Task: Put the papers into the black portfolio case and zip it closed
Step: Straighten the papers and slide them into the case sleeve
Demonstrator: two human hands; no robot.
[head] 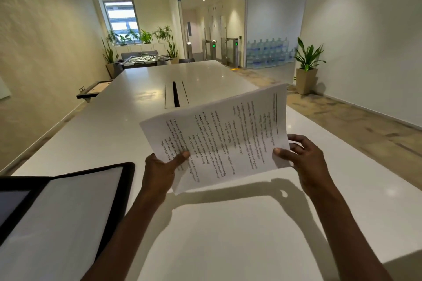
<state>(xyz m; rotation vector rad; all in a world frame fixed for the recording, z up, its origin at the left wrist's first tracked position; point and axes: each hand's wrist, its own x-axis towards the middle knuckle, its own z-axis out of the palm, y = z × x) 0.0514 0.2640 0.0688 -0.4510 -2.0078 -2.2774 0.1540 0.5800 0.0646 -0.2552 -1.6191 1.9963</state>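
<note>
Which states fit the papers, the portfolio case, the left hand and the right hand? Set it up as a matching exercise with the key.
Things:
1. papers
2. black portfolio case
3. left hand
4. right hand

States:
A. lies open on the white table, a white sheet showing inside
B. grips the sheets' lower left edge, thumb on top
C. held up above the table, printed side facing the camera
D. grips the sheets' right edge, thumb on top

Pairs: 1-C, 2-A, 3-B, 4-D
</note>
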